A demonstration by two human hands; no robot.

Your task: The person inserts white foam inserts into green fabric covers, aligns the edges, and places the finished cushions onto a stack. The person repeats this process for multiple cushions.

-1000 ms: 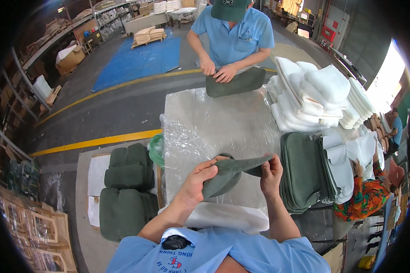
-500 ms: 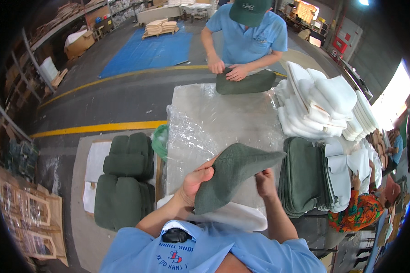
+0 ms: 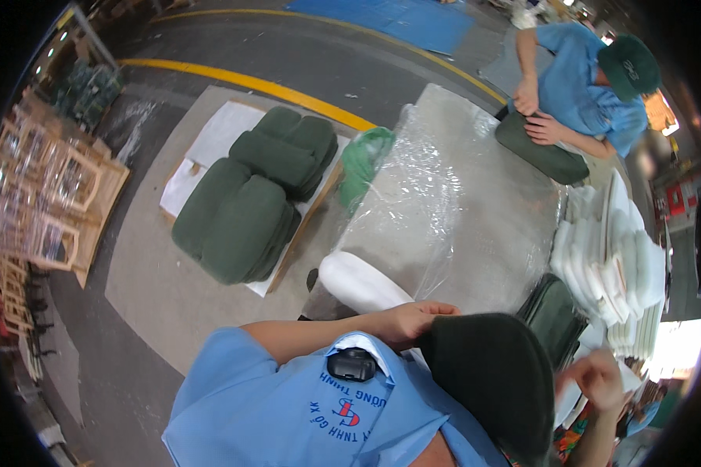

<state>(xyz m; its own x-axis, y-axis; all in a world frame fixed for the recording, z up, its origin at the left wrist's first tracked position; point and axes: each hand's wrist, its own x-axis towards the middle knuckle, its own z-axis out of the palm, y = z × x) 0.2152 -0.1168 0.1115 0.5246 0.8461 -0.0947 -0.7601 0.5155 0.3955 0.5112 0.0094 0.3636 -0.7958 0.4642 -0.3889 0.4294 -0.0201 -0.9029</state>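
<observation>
My left hand [image 3: 414,322] pinches one corner of a dark green cushion cover [image 3: 491,377], which hangs close against my body. My right hand [image 3: 597,381] is raised just past the cover's far right side, its fingers bent and smeared by motion. Whether it touches the fabric I cannot make out. A white foam pad [image 3: 362,282] lies on the near edge of the plastic-covered table [image 3: 483,226], partly hidden behind my left hand and the cover.
Stacked green cushions [image 3: 237,222] sit on a low board at left, beside a green plastic bag [image 3: 366,159]. A co-worker [image 3: 576,86] across the table handles another green cushion [image 3: 537,148]. White foam pads [image 3: 604,257] and folded green covers [image 3: 553,315] are piled at right.
The view has swung so the table appears further right. The cover has come closer to my body and lower right. My right hand has moved outward to the right; my left still holds the corner.
</observation>
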